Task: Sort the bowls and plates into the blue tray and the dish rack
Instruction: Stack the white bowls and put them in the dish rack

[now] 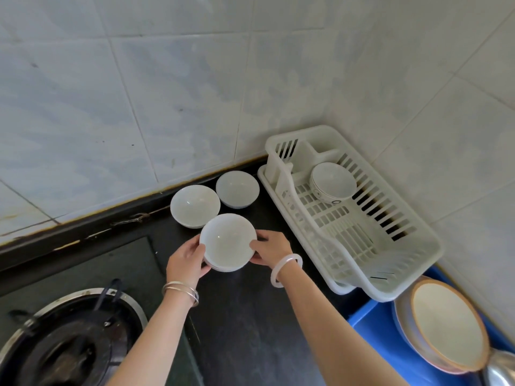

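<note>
A white bowl (pixel 227 240), seemingly the top of a short stack, is gripped from both sides just above the black counter: my left hand (pixel 186 262) on its left rim, my right hand (pixel 271 250) on its right rim. Behind it two more white bowls (pixel 194 204) (pixel 237 188) sit on the counter by the wall. The white dish rack (pixel 412 263) to the right holds one patterned bowl (pixel 333 181) lying tilted. The blue tray (pixel 370 316) at the lower right carries stacked plates (pixel 446 321) with a brown rim.
A gas burner (pixel 69 341) sits at the lower left on the dark stove top. Tiled walls close the counter at the back and right. A shiny metal object (pixel 501 369) shows at the bottom right corner.
</note>
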### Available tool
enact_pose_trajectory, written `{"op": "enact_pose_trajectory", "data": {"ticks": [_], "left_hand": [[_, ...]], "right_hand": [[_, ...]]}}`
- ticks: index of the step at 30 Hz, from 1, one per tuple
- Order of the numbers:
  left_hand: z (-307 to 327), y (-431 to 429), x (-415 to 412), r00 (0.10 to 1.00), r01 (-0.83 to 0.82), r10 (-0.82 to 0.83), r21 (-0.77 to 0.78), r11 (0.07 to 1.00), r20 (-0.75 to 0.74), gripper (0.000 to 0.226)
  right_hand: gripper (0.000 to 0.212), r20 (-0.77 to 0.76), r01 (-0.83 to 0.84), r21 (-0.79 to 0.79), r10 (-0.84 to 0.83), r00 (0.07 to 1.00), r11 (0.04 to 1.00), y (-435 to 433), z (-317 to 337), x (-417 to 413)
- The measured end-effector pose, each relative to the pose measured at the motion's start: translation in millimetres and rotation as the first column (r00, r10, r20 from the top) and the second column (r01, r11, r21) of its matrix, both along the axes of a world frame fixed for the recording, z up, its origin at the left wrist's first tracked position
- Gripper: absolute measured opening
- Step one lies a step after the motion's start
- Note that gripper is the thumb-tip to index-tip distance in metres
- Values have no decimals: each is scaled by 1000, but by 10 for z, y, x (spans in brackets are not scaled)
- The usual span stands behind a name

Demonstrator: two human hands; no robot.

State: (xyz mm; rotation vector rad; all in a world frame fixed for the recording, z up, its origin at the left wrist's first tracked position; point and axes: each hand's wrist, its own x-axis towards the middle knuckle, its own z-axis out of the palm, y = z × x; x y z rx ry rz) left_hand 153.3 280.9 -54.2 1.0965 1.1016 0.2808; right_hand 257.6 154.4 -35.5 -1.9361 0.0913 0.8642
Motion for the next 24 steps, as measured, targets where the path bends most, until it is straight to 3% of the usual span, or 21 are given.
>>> {"op": "enact_pose_trajectory", "data": {"ticks": [5,11,14,17,24], "left_hand": [[490,-203,299,975,146,-164,124,982,148,25],[885,-707,896,910,295,-319,125,947,265,22],[940,-1037,1249,893,357,-365,82,931,262,26],[904,-1357,1567,867,444,-441,42,895,234,28],[558,-1893,2067,785,617,-612,-28,787,96,29]], "right_hand": [[37,121,39,126,-54,991,991,-385,460,270],[32,264,153,79,-168,950,985,-1011,893,717],[16,244,247,95,-263,934,964,-1367,973,939],[17,206,401,67,-406,890,913,-1688,973,1179],[47,216,355,-184,-315,924,917,-2233,668,1530]]}}
